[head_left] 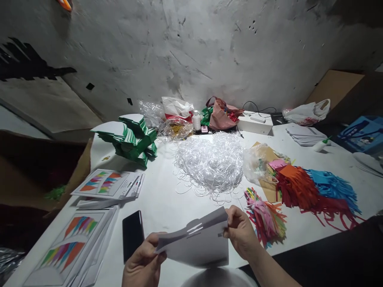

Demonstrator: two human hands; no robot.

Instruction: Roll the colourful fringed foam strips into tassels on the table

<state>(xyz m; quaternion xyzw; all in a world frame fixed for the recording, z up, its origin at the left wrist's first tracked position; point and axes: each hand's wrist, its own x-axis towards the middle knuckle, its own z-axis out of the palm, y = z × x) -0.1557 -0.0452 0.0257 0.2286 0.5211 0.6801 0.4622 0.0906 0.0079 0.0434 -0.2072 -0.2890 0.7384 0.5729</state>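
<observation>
A white folded paper card [197,247] with narrow slots along its fold is held up at the front of the table. My left hand [143,261] pinches its left end, and my right hand [241,231] grips the upper right corner. Beside my left hand lies a black phone [132,235]. To the right of my right hand is a bundle of pink and mixed-colour strips [263,223]. Behind the card spreads a large heap of white cord [214,163].
Printed sheets [72,239] are stacked at left, with another printed stack [104,185] behind. Green-edged paper pieces [128,139] stand beyond them. Orange strips [295,185] and blue strips [332,185] lie right. A white box [255,124] and bags [224,113] line the wall.
</observation>
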